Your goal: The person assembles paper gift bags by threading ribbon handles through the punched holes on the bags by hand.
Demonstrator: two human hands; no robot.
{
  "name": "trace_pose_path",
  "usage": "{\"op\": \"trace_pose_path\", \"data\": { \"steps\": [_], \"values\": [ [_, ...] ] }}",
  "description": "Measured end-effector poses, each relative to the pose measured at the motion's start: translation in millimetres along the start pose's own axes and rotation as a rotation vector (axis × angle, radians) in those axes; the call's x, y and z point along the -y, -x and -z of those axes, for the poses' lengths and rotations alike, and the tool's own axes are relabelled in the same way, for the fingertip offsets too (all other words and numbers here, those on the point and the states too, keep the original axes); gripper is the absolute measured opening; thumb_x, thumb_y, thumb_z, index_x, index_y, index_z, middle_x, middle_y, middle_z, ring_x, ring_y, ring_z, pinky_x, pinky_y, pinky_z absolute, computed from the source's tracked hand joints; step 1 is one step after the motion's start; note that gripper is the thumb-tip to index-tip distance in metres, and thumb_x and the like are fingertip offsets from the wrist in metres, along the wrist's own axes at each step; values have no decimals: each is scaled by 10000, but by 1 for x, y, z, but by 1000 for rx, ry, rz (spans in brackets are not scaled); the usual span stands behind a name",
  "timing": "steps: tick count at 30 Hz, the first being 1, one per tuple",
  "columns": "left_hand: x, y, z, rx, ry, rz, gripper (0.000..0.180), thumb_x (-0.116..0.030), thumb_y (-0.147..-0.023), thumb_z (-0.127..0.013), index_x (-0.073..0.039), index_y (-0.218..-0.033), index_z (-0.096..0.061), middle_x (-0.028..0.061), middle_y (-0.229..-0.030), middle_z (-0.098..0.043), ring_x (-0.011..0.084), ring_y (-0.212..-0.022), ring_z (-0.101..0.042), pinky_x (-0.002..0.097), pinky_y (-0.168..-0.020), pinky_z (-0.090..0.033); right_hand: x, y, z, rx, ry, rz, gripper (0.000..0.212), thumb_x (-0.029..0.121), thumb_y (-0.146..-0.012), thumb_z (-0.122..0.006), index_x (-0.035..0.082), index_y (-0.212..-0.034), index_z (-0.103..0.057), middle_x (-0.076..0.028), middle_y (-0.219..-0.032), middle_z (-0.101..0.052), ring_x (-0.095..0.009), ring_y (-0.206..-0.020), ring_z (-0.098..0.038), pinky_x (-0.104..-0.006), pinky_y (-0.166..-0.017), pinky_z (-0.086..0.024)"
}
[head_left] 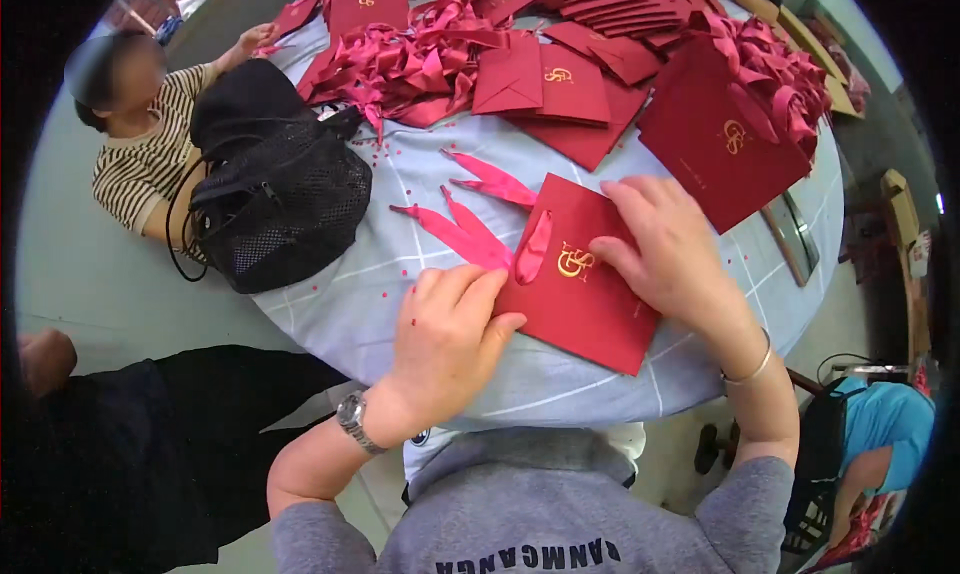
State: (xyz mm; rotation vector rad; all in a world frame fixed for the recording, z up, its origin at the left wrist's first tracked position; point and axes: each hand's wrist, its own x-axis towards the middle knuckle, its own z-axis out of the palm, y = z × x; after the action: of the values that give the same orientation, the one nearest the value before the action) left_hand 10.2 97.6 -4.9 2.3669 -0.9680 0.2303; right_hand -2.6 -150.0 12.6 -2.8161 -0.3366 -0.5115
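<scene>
The bag (598, 312) is red and gold, its ribbons (455, 236) pink, the tablecloth (340, 309) white-lined blue.

A round table (600, 399) under pale blue cloth (330, 319) carries red paper bags (580, 292), pink ribbons (455, 236) and scattered red specks (385, 295).

I see passage over bare tablecloth (350, 309) between left hand (445, 324) and black mesh bag (280, 189). Loose ribbons (455, 230) fan out past that hand (could snag me). Far side I find blocked: ribbon heap (405, 69), stacked red bags (625, 9). Beyond right hand (665, 249), large red bag (715, 139) bars way.
</scene>
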Motion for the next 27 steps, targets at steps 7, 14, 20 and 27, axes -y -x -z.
{"op": "trace_pose_path", "data": {
  "steps": [7,14,20,27],
  "values": [
    [1,-5,-4,-27,-10,-81,486,-103,-763,-721,27,-1198,-550,167,-1059,-611,255,-868,-574,350,-766,-470,-6,6,6,-22,-507,-306,335,123,-724,-748,-4,-1002,-609,-97,-917,-591,-198,-813,-593,-303,-736,-479],
    [-10,-3,8,-34,888,314,636,-40,-873,-583,5,-1434,-287,126,-1100,-589,85,-784,-544,222,-704,-461,-11,42,57,-406,-903,-461,162,-20,-841,-620,38,-977,-554,14,-908,-580,-58,-835,-546,-213,-748,-453],
    [-10,-14,5,115,826,301,574,-31,-880,-577,10,-1406,-350,116,-1091,-600,81,-798,-539,225,-727,-459,-69,51,32,-834,-586,-528,206,57,-820,-679,9,-995,-580,-29,-912,-611,-116,-828,-563,-260,-754,-453],
    [-1,-19,14,162,636,268,506,-24,-860,-596,9,-1342,-445,97,-1056,-626,88,-811,-556,238,-721,-471,-77,57,21,-648,-406,-681,351,142,-823,-711,7,-1113,-567,-27,-943,-613,-105,-825,-561,-240,-695,-476]
  ]
}}
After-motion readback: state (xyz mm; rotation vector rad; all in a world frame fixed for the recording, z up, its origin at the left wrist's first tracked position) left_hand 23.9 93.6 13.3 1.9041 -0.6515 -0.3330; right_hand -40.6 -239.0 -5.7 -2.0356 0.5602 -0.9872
